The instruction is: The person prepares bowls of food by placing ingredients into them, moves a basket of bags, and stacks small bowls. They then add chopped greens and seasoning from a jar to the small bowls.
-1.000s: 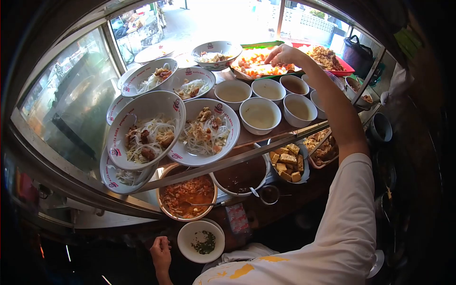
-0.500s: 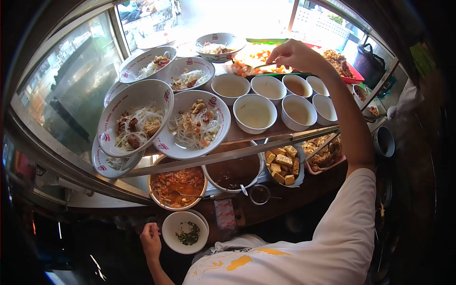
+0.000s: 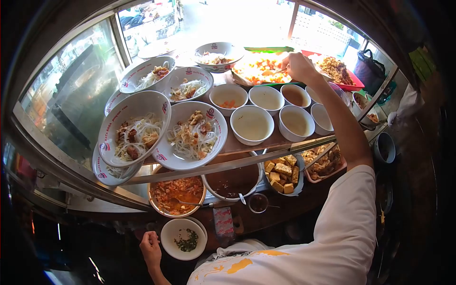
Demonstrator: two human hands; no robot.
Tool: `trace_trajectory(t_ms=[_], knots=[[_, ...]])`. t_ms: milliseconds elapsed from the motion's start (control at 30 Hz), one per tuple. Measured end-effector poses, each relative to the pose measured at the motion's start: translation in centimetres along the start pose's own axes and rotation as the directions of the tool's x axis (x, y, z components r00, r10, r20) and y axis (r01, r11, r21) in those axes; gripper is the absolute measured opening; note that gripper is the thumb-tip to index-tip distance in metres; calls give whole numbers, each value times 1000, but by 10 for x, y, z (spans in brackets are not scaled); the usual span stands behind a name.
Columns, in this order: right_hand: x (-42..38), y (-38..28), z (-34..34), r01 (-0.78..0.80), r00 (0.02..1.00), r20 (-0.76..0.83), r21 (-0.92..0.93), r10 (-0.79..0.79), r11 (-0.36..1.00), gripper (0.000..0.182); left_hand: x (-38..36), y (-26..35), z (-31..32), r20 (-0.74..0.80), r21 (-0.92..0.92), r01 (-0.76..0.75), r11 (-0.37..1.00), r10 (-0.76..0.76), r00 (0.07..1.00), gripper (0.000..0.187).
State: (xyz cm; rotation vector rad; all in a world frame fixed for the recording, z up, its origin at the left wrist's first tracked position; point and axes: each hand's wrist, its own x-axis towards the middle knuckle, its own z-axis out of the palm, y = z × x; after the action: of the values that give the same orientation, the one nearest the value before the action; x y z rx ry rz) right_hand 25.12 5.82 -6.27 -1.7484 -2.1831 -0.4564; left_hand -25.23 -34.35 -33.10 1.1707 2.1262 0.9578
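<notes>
My right hand (image 3: 300,67) is closed on the handle of a spoon (image 3: 273,72), whose bowl rests among diced orange and white pieces (image 3: 254,66) in a tray at the back. Below it stand several small white bowls of pale or brown liquid, one of them a bowl (image 3: 229,96) with orange pieces in its liquid. Down at the lower left, my left hand (image 3: 151,244) has its fingers curled, with nothing visible in them. Beside it, apart from the fingers, is a white bowl (image 3: 167,237) holding chopped green herbs.
Wide bowls of noodles (image 3: 197,135) overlap on the shelf's left. Under the metal shelf edge (image 3: 228,163) sit a pot of red sauce (image 3: 178,190), a pot of brown liquid (image 3: 232,178) and tofu cubes (image 3: 283,173). A red tray (image 3: 354,85) stands at the back right.
My right hand has moved right and slightly down, taking the spoon from the tray's near left corner back into the diced pieces. Orange pieces now show in the leftmost small bowl. My left hand has barely moved.
</notes>
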Motion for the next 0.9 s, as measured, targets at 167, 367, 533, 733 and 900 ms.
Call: trace_trajectory(t_ms=[167,367,533,733,900], knots=[[10,-12,1,6,986,160,236,-45,972,32,-2,2,1,4,12,8,1000,-8,1000,26],[28,-2,3,-108,962,272,387,-2,916,31,0,14,2,2,0,0,1000,0,1000,25],[33,32,12,-159,956,293,462,19,872,28,-2,7,0,5,17,25,1000,-25,1000,25],[5,22,-29,-230,934,355,519,37,823,27,0,5,-2,12,22,20,1000,-21,1000,25],[-35,-3,-77,-105,948,310,513,-70,852,22,3,5,0,29,16,-4,1000,3,1000,25]])
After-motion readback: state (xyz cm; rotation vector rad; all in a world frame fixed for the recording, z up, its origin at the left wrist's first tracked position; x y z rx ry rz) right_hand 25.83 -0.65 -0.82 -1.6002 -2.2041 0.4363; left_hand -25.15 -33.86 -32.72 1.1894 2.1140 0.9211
